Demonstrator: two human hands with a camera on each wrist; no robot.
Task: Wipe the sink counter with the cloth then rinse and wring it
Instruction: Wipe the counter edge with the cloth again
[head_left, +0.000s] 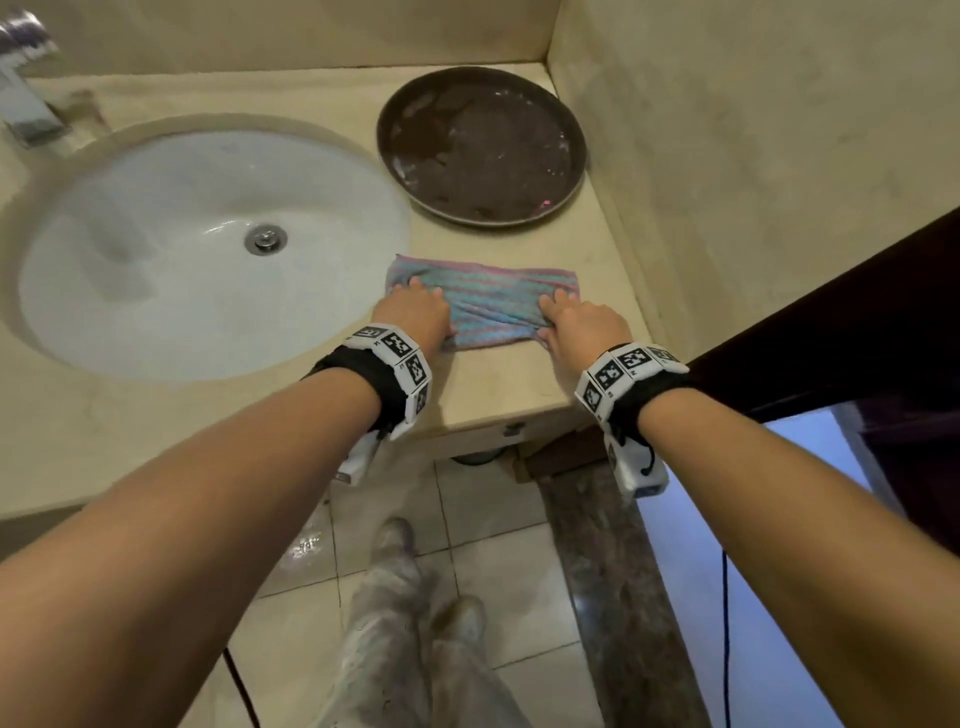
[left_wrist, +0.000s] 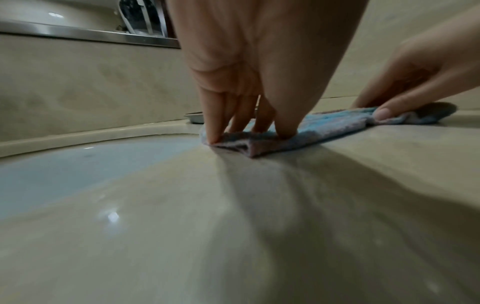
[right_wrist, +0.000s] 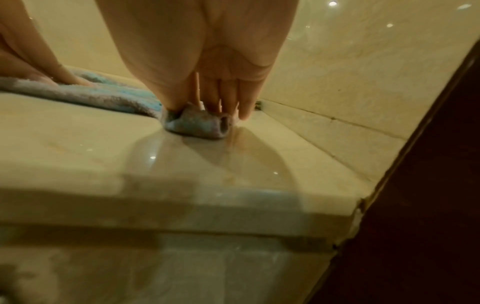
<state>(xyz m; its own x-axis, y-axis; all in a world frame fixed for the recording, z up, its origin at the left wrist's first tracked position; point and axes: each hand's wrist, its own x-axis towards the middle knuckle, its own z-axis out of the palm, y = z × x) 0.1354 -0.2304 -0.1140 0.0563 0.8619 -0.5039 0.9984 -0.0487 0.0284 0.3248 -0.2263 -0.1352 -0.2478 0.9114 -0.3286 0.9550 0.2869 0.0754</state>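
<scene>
Cloth: my striped terry cloth (head_left: 480, 299) lies folded on the counter (head_left: 498, 384), between the basin (head_left: 208, 249) and the side wall, just in front of the brown tray (head_left: 480, 145).
Long axis: left to right, across me.
Left hand (head_left: 413, 312): pinches the end by the basin.
Right hand (head_left: 582, 322): pinches the end by the wall.
Nearer hand: neither, one on each end.
Hidden: cloth's near corners under my hands; faucet (head_left: 26, 88) cut off.

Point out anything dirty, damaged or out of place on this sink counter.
The dark round tray in the back right corner is smeared with whitish residue. The counter edge looks chipped at its front right corner. The cloth lies bunched under both hands.
</scene>
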